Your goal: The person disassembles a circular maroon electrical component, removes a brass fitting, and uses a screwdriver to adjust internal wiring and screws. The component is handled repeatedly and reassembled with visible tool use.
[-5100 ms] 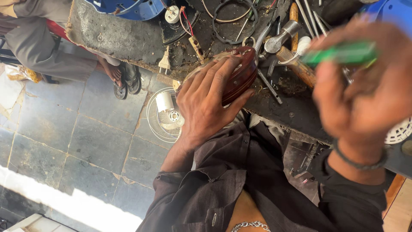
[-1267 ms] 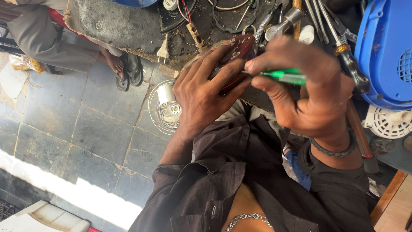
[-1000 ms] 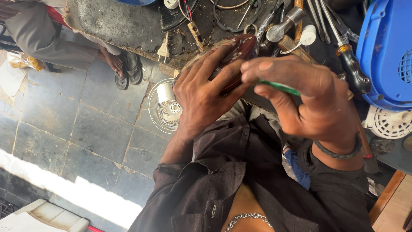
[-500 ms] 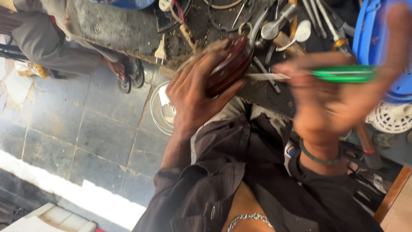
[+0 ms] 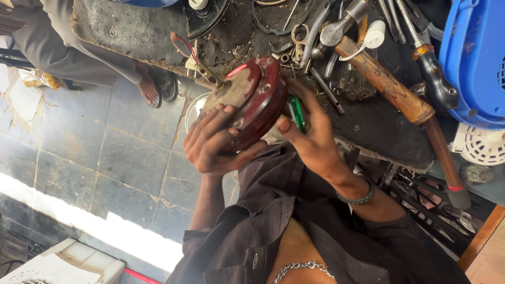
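Red round motor housing (image 5: 256, 102) gripped by both hands.

No packages, labels, signs or screens show anywhere in this view

Beyond the fingers (image 5: 210, 123) of both hands, the worktop (image 5: 131, 31) is lying crowded: a wooden-handled hammer (image 5: 400, 100) is slanting across it to the right of the right-hand fingers, loose screwdrivers (image 5: 431, 79), springs and rings are filling the stretch above them, and a blue housing (image 5: 473, 58) is closing off the far right. Left of the left-hand fingers, open tiled floor (image 5: 79, 158) is offering free passage, apart from another person's sandalled foot (image 5: 152, 89) standing near the worktop's edge.
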